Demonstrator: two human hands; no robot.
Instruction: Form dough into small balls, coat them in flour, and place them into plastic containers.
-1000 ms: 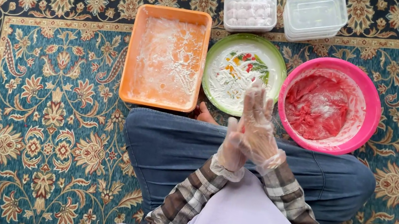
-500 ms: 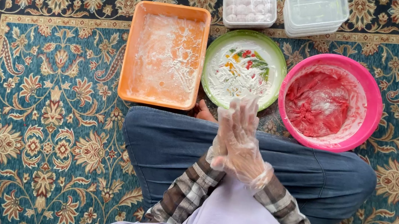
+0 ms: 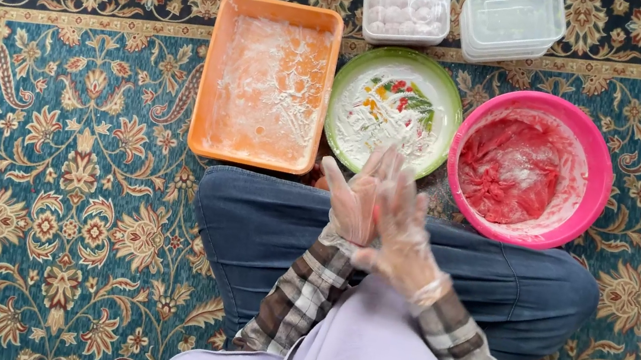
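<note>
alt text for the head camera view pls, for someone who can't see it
Seen from above, a seated person presses the left hand and right hand, both in clear plastic gloves, palm to palm over their lap. On the patterned carpet ahead sit a floured orange tray, a green plate, a pink bowl of red dough and two clear containers.

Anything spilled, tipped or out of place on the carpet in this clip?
Nothing stands out. The orange tray, green-rimmed plate and pink bowl sit flat in a row, their flour and red dough inside their rims. Both lidded containers sit upright behind. The gloved left hand and right hand are pressed palm to palm.
</note>
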